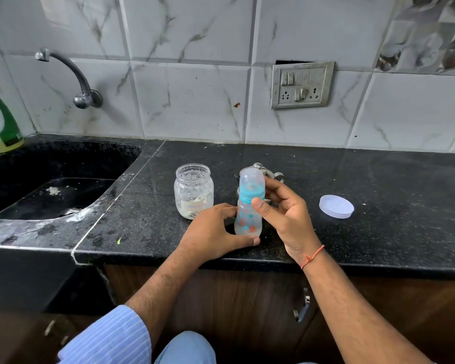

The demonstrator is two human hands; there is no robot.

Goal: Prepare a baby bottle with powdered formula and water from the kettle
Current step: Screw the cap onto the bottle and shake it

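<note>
On black counter [378,185]: one baby bottle [248,214] gripped by left hand [216,232] and right hand [284,214], one jar [193,191], one lid [336,206].

Brightness: even and rather bright, soft daylight-like light over the whole frame.
Light source: not seen; the tiled wall [189,101] is lit evenly from the front.
Shadows: weak; a soft dark patch lies under the baby bottle [248,206] and both hands in the centre.
Glare: pale reflections of the wall on the black countertop [378,185], strongest at centre right.
Dark areas: the sink [50,185] at left and the cabinet fronts at the bottom lose detail.
Sharpness: the centre is clear; the bottom edge is soft.
Distortion: wide-angle; tile lines bend and lean at the upper corners.
</note>
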